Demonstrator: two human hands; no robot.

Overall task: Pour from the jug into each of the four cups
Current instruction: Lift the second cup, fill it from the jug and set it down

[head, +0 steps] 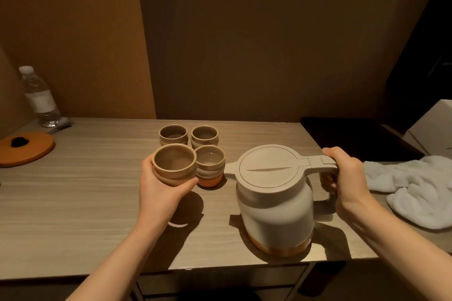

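My left hand [162,188] grips a cup [174,164], fingers behind it and thumb curled round its near side. The cup is held up off the table [85,193]; its shadow lies on the wood below, toward the front edge. It sits upright, and I cannot tell whether anything is in it.

Three more cups stand in the middle of the table. The orange-footed cup [210,165] stands just right of the one I hold, and something clear seems to glint inside. Behind them, nearer the back edge, the back left cup [173,135] and the back right cup [204,136] stand side by side.

My right hand [347,178] is wrapped round the handle [325,165] of the jug [275,203], thumb on top, fingers curled under. The jug stands upright near the front right corner, lid on, spout [230,168] pointing left toward the orange-footed cup.

A white towel [415,190] lies crumpled at the right edge. A water bottle [40,98] stands at the back left corner, with an orange lid [27,148] by the left edge.
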